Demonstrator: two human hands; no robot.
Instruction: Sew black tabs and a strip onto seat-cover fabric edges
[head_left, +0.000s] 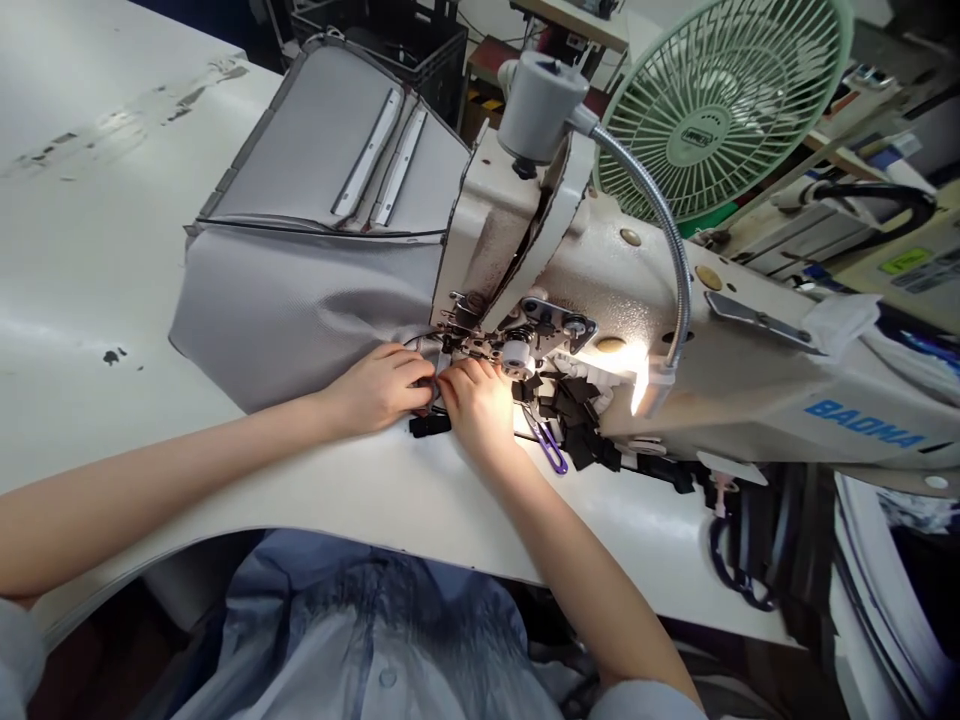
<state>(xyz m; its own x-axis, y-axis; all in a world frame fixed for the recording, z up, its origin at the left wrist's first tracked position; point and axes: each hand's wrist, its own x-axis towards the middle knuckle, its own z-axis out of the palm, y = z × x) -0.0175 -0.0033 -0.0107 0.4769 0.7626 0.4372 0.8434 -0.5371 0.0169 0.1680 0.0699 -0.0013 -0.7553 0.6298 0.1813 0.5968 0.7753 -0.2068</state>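
A grey fabric bag piece (300,310) lies on the left of the sewing machine (637,300), with one edge reaching under the needle area. My left hand (382,390) is closed on that edge, fingers curled just left of the presser foot. Right beside it, my right hand (484,405) has its fingers bent together at the front of the needle area. Whatever those fingers pinch is hidden beneath them. A short black strap piece (430,427) sits on the table below the two hands.
Purple-handled thread snips (551,445) and a heap of black pieces (577,410) lie right of my right hand. A lit lamp (649,390) on a bendable neck shines there. A green fan (705,130) stands behind the machine. The white table (97,330) has worn patches.
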